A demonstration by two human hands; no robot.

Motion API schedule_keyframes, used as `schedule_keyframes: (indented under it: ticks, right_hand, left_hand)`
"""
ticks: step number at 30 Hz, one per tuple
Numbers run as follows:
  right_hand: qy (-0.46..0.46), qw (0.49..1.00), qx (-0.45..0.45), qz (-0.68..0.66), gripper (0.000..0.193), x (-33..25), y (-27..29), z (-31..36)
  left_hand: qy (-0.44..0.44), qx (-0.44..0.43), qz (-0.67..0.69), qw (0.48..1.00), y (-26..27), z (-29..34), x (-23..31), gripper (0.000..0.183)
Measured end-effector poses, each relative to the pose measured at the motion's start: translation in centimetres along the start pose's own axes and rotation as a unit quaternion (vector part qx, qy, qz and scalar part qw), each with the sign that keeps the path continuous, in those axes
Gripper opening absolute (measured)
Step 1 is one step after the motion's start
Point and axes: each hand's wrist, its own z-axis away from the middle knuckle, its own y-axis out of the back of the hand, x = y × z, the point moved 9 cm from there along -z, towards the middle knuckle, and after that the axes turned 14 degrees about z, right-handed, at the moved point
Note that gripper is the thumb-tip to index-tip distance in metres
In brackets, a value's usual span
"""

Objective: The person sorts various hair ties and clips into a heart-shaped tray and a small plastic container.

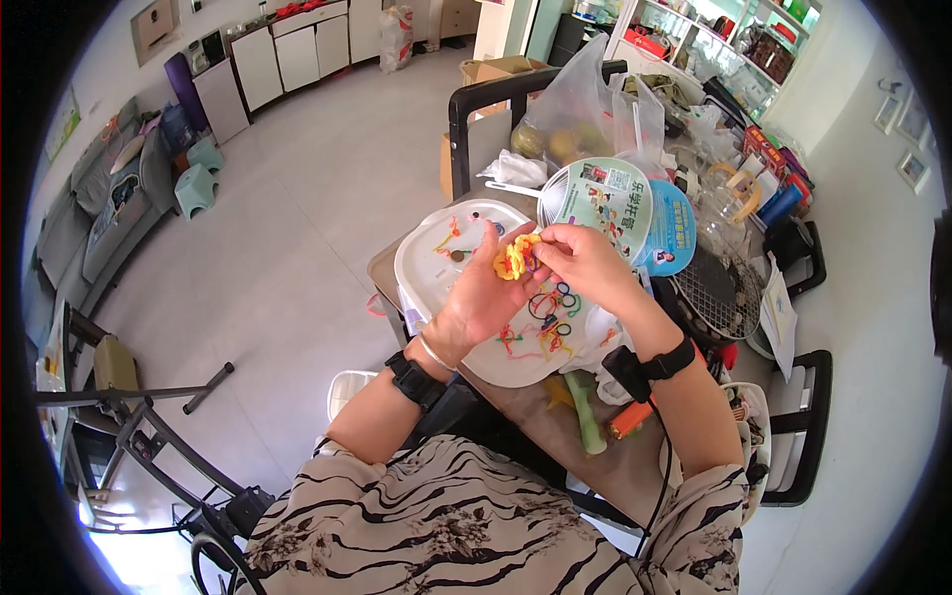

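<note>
A small bunch of yellow and orange hair ties, with a bit of purple, rests on my upturned left hand over the white tray. Its left thumb stands apart, and the other fingers run underneath the bunch, partly hidden. From the right, my right hand pinches the edge of the bunch between thumb and forefinger. On the white tray below lie loose coloured hair ties, in red, blue, green and black. Several smaller bits and a dark round piece sit at the tray's far left.
Two round hand fans, one green and one blue, overlap the tray's far right. Beyond stands a clear bag of fruit. A green object and an orange roll lie near the table's front edge. Clutter fills the right side.
</note>
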Motion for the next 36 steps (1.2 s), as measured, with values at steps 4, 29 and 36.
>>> schedule_keyframes:
  ticks: [4,29,36]
  right_hand:
    - [0.026,0.994,0.079,0.068,0.021,0.5,1.1,-0.2]
    - [0.008,0.998,0.066,0.002,0.029,0.1,2.3,1.0]
    - [0.022,0.997,0.073,0.0,0.032,0.6,1.8,1.0]
  left_hand:
    - [-0.014,0.051,-0.046,0.998,0.1,0.0,-0.1,0.055]
    - [-0.101,0.044,-0.19,0.976,-1.3,1.0,1.5,0.045]
    - [-0.239,0.074,-0.391,0.886,-1.7,1.1,3.2,0.021]
